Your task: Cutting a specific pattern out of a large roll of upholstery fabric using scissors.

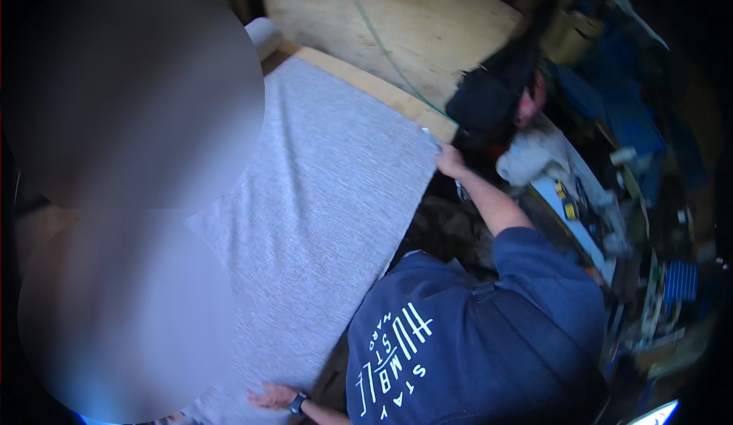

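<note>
A large sheet of pale grey woven fabric [328, 173] covers a board or table and hangs in soft folds. At its right corner my right hand [449, 161] is closed, gripping the fabric's edge. Something small and pale shows at those fingertips, too blurred to name. Near the lower edge of the view, my left hand [273, 397] lies on the fabric with fingers stretched out, a dark watch [298, 403] on its wrist. Between my arms shows my dark blue printed T-shirt [473, 341]. Two round blurred patches hide the left part of the scene.
A bare wooden strip [366, 81] runs along the fabric's far edge. Beyond it stands a large plywood panel [397, 20] crossed by a green line. A black bag-like bundle [485, 100] is past my right hand. Tools and clutter, including a blue ribbed thing [680, 281], fill the right side.
</note>
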